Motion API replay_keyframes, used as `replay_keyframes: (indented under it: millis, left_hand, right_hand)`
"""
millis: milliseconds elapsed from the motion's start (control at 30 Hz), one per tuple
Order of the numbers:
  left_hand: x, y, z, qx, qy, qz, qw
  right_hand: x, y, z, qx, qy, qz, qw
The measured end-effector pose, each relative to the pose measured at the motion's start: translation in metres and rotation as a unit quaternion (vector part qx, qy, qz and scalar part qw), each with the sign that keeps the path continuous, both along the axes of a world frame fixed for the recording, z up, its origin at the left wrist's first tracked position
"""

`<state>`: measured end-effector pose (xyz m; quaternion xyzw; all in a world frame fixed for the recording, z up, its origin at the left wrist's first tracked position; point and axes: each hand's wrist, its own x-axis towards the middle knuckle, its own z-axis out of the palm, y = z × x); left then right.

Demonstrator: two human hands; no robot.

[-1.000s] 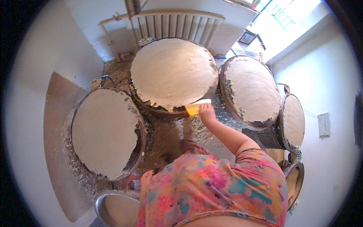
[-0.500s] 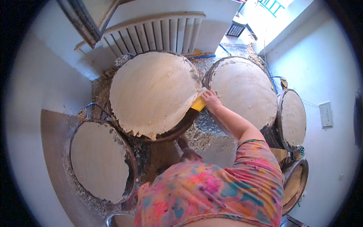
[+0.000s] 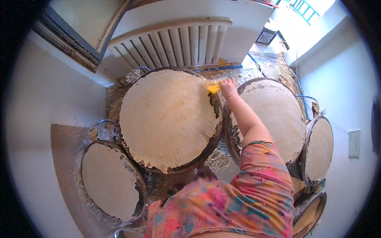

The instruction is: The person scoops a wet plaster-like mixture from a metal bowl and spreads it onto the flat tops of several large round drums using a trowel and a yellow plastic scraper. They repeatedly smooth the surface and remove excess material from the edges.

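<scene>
My right hand [image 3: 228,88] is closed around a yellow scraper [image 3: 214,87], slightly smeared by motion. The scraper is at the far right edge of a large round griddle [image 3: 214,139], which is dark at its rim. A pale, rough-edged layer of batter [image 3: 168,115] coats most of that griddle, with bare dark metal along its near right side. Low on the left, beside my patterned top, part of my left hand [image 3: 154,207] shows; its fingers are mostly hidden.
A smaller coated griddle [image 3: 111,180] stands at near left. To the right are another large one [image 3: 274,115], a smaller one [image 3: 319,150] and a round pan [image 3: 309,216]. A radiator [image 3: 170,45] lines the far wall; an open window frame [image 3: 85,35] juts in at upper left.
My right hand has carried the scraper away from me along the griddle's right rim to its far right edge. The view has shifted, so the griddles appear lower.
</scene>
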<state>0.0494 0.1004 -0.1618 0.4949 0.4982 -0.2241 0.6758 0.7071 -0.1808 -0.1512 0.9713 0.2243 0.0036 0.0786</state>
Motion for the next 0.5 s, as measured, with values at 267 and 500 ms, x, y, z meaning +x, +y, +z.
replay_keyframes:
  millis: [267, 500]
  left_hand:
    - [-0.007, -0.006, -0.010, 0.044, 0.050, 0.003, 0.998]
    - [0.020, -0.001, 0.004, 0.099, -0.020, -0.122, 0.987]
  right_hand:
    - [0.017, 0.010, 0.027, 0.218, 0.007, -0.063, 0.974]
    - [-0.001, 0.046, 0.017, 0.182, 0.030, 0.041, 0.982]
